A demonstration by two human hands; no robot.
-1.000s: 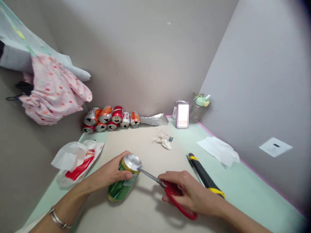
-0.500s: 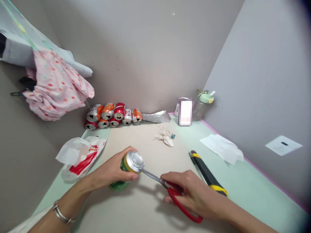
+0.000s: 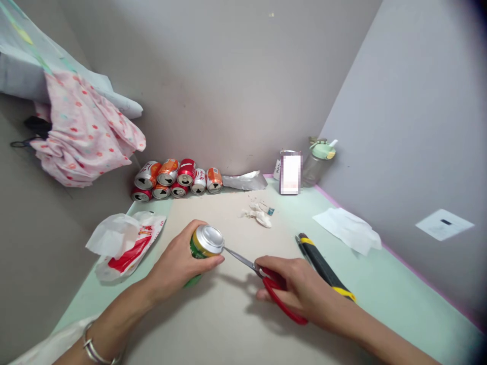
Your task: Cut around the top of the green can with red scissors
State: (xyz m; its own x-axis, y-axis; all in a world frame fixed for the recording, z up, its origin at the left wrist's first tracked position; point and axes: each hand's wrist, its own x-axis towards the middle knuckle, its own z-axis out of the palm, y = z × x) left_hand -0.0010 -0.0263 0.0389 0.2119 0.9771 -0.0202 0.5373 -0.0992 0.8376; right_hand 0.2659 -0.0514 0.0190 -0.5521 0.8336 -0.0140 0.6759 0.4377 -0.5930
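Note:
My left hand [image 3: 178, 261] is wrapped round a green and yellow drink can [image 3: 201, 250], its silver end tilted up towards me. In my right hand [image 3: 294, 284] is a pair of red-handled scissors [image 3: 279, 304], with my fingers in the loops. The blades look closed or nearly so, and their tips meet the can's side just under the silver rim. Whether the tips pierce the metal I cannot tell. My left palm hides part of the can's body.
Several empty cans [image 3: 177, 178] are stacked at the back left, beside a cut metal sheet [image 3: 245, 181]. A black and yellow utility knife [image 3: 323, 266] lies near my right hand. Around are a plastic bag [image 3: 129, 253], tissue scraps [image 3: 261, 217], white paper [image 3: 346, 229], a bottle [image 3: 317, 165].
The can has turned in my left hand and come up slightly, with its end facing more towards me. The scissors have shifted a little up and keep their tips at the rim.

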